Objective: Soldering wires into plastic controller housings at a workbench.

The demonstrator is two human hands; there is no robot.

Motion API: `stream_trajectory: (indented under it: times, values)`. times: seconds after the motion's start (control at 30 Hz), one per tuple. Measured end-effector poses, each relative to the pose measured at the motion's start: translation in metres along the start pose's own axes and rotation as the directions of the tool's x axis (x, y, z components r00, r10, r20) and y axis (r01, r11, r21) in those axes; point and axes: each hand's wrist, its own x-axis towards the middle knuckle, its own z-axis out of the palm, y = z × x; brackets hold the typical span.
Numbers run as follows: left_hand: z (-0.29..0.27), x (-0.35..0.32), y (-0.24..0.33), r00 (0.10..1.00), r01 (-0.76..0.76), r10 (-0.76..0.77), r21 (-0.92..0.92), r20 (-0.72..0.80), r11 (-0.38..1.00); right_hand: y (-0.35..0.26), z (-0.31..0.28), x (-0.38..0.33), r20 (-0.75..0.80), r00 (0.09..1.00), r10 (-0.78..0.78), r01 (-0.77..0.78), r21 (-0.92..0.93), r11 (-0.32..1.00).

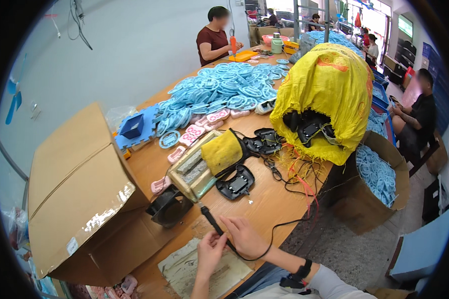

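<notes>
Nearest: left hand [211, 253] over the near edge of the table [149, 279], thumb and fingers pinched on a black pen-shaped tool [212, 220]. Right hand [246, 238] just beside it, fingers against the handle; can't tell if they grip. Stained plate [177, 270] lies under the left hand; no workpiece on the part that shows.

Tool sits between the hands, tip pointing far-left, cord [279, 225] looping off right. Tip isn't on any black shell, so I'd judge no piece is being worked right now.

Next out: black fan [170, 206] on the left, by the cardboard box [75, 184]. Right of it, wooden tray [182, 187] with a yellow pad [223, 153] at its right side. Near black shell [235, 183] just right of the tray, second black shell [263, 141] farther out by the sack mouth. Can't tell if either is done or waiting.

Yellow sack [329, 84], far right, shows more dark shells inside. If that's backlog, plenty is left; could equally be output. Pink parts [191, 134] and light-blue parts [219, 88] lie beyond the tray, well apart from the tool.
</notes>
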Motion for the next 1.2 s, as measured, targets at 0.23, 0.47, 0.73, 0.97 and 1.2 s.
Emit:
stream_trajectory:
  times: [0.23,0.47,0.73,0.97,1.2]
  values:
    - [0.003,0.017,-0.015,0.996,-0.085,0.088,0.071,-0.035,0.994,-0.031,-0.116,-0.067,0.487,0.873,0.023,-0.085,0.106,0.991]
    - [0.006,0.028,-0.015,0.992,-0.076,0.083,0.075,-0.095,0.994,0.139,-0.22,0.035,-0.376,0.859,0.347,-0.451,-0.233,0.862]
    - [0.004,0.079,-0.011,0.975,-0.084,0.117,0.179,-0.188,0.98,0.263,-0.263,0.082,-0.39,0.918,0.074,-0.338,-0.671,0.66]
    - [0.007,0.087,-0.015,0.968,-0.036,0.077,0.173,-0.238,0.984,0.283,-0.318,0.121,-0.424,0.886,0.189,-0.458,-0.867,0.199]
    - [0.013,0.085,-0.01,0.943,-0.087,0.18,0.316,-0.279,0.945,0.182,-0.408,0.205,-0.183,0.95,0.251,-0.304,-0.717,0.628]
